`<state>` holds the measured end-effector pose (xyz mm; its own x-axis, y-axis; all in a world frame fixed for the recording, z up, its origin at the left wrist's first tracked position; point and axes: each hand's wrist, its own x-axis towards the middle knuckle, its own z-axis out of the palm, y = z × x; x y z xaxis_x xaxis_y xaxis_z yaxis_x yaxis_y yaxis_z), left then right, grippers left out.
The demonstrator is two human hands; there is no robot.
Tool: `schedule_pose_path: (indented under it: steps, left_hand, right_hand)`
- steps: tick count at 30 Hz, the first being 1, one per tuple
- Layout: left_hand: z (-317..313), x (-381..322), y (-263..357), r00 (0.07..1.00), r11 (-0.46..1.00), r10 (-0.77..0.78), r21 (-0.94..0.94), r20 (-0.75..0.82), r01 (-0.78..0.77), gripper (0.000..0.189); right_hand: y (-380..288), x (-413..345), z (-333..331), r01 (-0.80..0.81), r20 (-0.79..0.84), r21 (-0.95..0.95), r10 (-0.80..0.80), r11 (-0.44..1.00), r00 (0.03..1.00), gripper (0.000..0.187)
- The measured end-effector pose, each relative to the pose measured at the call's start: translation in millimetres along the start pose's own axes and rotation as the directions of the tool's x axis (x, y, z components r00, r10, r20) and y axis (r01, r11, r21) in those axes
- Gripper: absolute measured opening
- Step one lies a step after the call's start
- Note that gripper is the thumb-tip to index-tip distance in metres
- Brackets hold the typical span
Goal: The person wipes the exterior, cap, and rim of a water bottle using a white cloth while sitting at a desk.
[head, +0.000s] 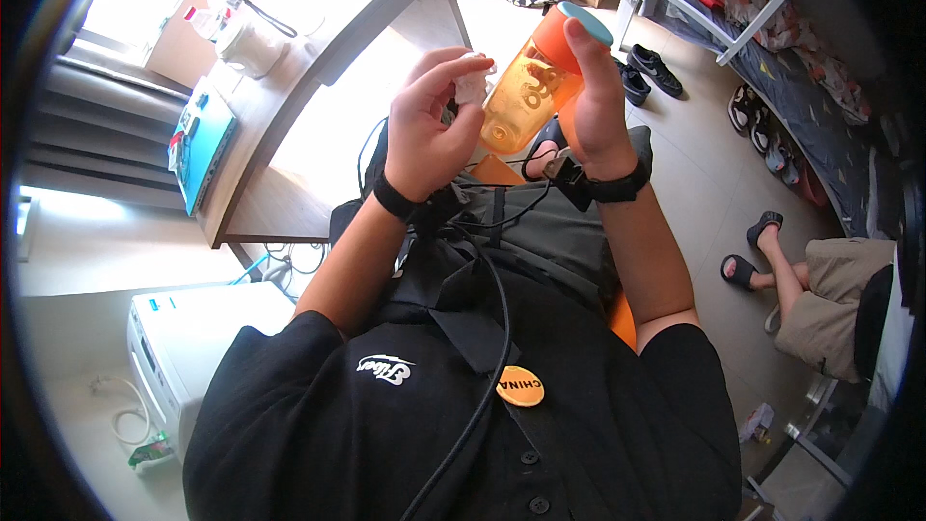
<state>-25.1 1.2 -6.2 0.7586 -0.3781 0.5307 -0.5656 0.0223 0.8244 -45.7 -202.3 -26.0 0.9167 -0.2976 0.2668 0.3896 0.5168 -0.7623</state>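
Note:
My right hand holds an orange translucent plastic bottle with an orange and pale blue cap, tilted, its cap end up and to the right. The thumb lies along the cap, and the other fingers are mostly hidden behind the bottle. Close to the bottle's left side, my left hand pinches a crumpled white tissue between thumb and fingers. Whether the tissue touches the bottle I cannot tell. Both wrists wear black straps with small cabled devices.
On the left, a curved wooden desk bears a white container and a blue laptop-like object. A white appliance stands below. Another person's legs are at right, near a bunk bed. Black shoes lie on the floor.

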Motion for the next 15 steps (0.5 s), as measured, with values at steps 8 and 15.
schedule_pose_path:
  steps: [8, 15]
  left_hand:
    - [-2, -1, 8, 0.988, 0.991, -0.070, 0.124, 0.140, 0.053, 0.039]
    - [3, 4, 14, 0.999, 0.951, 0.011, 0.309, 0.050, -0.026, 0.028]
  right_hand:
    - [2, 3, -2, 0.035, -0.006, -0.033, -0.035, 0.999, 0.999, 0.045]
    - [2, -1, 1, 0.024, 0.010, -0.081, -0.023, 0.996, 1.000, 0.054]
